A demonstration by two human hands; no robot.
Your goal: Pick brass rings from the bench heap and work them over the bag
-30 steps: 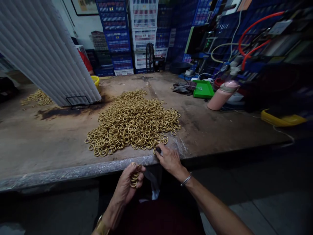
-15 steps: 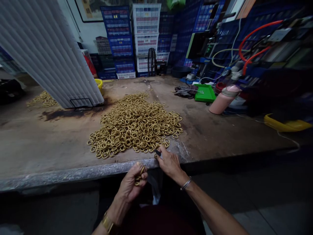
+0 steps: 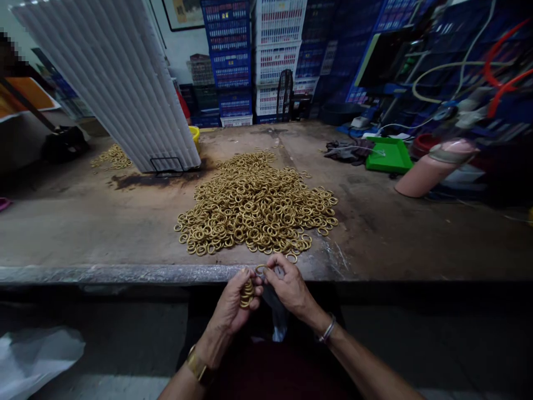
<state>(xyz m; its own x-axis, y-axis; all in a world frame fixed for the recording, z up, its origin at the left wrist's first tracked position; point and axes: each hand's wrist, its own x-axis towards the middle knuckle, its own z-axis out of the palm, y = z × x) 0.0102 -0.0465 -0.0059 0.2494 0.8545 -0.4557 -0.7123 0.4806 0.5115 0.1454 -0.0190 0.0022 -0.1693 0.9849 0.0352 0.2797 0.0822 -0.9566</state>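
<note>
A big pile of brass-coloured rings lies on the brown table. Just in front of the table's edge, my left hand is closed round several rings, stacked in its curled fingers. Beside it, my right hand pinches a single ring between thumb and finger, close to the left fingertips. One loose ring rests on the table right behind the right hand.
A tall white corrugated panel stands at the left on a wire stand. Toward the right are a green tray, dark gloves and a pink bottle. Crates are stacked behind the table.
My right hand has come off the table's edge toward my left hand and now has a ring in its pinch. The view has turned leftward.
</note>
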